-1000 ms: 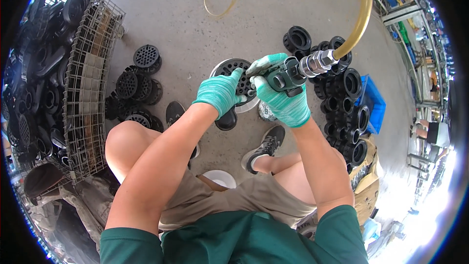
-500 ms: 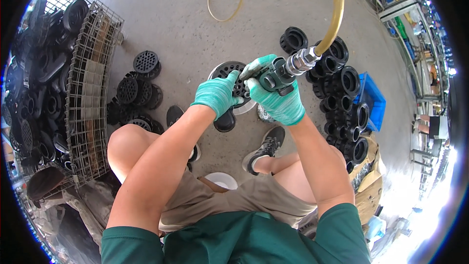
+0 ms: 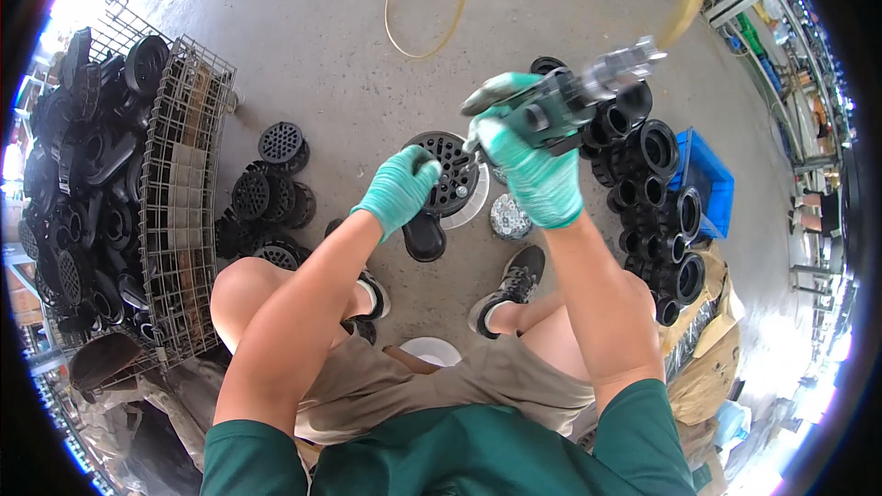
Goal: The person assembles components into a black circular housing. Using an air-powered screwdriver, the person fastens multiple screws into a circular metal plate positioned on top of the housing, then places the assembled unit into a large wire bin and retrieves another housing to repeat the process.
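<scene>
In front of me a black perforated disc part (image 3: 452, 174) with a rounded black arm (image 3: 424, 237) rests over a round white base (image 3: 476, 197). My left hand (image 3: 401, 188), in a green glove, is at the disc's left edge with fingers curled; what they hold, if anything, is hidden. My gloved right hand (image 3: 531, 170) grips a dark air-powered driver (image 3: 554, 110), blurred by motion, above the disc's right side. A small shiny piece, perhaps a screw head, shows on the disc. Right of the disc is a round heap of small metal pieces (image 3: 511, 217).
A wire cage (image 3: 188, 184) full of black parts stands left. Perforated discs (image 3: 280, 142) lie stacked beside it. Black ring-shaped parts (image 3: 657, 149) are piled right, by a blue crate (image 3: 721, 188). A yellowish hose (image 3: 687, 0) trails from the driver. A white bowl (image 3: 436, 349) is between my legs.
My right hand has lifted the driver up and to the right, away from the disc. My left hand has drawn back leftward and its fingers have curled, uncovering more of the disc.
</scene>
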Demonstrator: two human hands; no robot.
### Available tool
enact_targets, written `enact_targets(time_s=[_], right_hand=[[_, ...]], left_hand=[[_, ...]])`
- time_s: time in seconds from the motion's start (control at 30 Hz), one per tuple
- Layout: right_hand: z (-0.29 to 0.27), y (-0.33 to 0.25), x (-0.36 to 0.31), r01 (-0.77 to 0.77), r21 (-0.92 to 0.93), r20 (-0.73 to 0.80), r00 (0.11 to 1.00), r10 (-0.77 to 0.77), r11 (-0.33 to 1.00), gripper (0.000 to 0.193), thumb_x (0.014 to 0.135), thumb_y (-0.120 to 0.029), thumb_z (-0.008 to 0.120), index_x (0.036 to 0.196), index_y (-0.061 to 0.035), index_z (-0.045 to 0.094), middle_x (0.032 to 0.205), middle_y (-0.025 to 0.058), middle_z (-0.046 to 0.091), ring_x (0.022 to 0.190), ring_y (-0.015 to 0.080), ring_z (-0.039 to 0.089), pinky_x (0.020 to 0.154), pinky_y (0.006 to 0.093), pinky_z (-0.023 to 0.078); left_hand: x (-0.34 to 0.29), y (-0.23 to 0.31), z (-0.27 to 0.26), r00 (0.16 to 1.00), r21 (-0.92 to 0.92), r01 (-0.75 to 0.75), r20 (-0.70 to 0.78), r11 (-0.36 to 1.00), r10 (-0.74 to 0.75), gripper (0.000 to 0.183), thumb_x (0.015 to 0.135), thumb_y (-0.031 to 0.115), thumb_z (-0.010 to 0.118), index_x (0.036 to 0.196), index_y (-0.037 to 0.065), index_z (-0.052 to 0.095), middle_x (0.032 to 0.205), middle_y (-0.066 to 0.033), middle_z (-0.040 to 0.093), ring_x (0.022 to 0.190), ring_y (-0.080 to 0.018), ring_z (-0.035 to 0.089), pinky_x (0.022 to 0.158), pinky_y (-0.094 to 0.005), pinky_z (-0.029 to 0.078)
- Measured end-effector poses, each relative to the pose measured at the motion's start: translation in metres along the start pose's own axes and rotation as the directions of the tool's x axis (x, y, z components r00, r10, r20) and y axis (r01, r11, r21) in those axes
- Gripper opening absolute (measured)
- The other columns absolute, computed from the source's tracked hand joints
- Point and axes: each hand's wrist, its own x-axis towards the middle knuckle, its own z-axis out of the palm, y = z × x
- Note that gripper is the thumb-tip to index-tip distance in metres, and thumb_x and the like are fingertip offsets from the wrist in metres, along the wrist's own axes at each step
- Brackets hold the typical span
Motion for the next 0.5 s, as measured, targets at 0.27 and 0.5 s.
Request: enact_targets(time_s=[0.27,0.5], right_hand=[[-0.036,-0.028,-0.005,-0.033,0.043,-0.187,0.982,0.041,0.999,0.031,0.089,-0.002,0.063,0.12,0.0003,0.057,0.101,0.0155,0.065,0.071,0.0215,0.067,0.059,0.0357,0.059],[-0.044,-0.032,-0.011,-0.234,0.022,-0.13,0.963,0.235,0.972,0.028,0.088,-0.003,0.066,0.115,0.0005,0.06,0.095,0.012,0.067,0.066,0.0189,0.066,0.057,0.0313,0.057]], left_hand=[[-0.039,0.039,-0.026,0.934,-0.888,0.348,0.357,0.3,-0.029,0.033,0.083,-0.01,0.04,0.112,-0.007,0.056,0.108,-0.0262,0.065,0.101,-0.0403,0.069,0.092,-0.048,0.06],[-0.057,0.063,-0.027,0.946,-0.872,0.288,0.324,0.395,0.026,0.026,0.093,-0.008,0.058,0.119,-0.004,0.061,0.115,-0.0203,0.068,0.107,-0.0345,0.07,0.097,-0.0419,0.06]])
